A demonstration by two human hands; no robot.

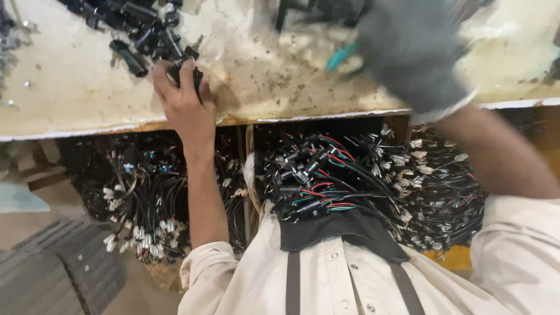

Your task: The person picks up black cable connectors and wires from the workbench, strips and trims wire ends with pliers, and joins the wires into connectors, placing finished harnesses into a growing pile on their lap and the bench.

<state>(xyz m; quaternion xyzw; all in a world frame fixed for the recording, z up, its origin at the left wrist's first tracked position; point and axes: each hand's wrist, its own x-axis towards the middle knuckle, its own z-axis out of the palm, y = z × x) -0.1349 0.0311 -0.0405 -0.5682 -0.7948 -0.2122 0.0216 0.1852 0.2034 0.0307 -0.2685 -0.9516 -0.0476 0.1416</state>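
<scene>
The left hand (182, 99) closes its fingers on a small black connector (185, 73) at the edge of a connector pile (137, 29) on the stained workbench (70, 87). The gloved right hand (411, 49), blurred, seems to grip a teal tool (340, 56). Wire harnesses (350, 175) hang below.

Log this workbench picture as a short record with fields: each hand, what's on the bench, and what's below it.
left hand: bare, fingers resting on a black connector at the edge of a pile
right hand: gloved in grey, blurred, by a teal object; grip cannot be told
pile: black connectors at top left of the bench
bench: stained pale top
below bench: bundles of black, red and green wires with metal ends
</scene>
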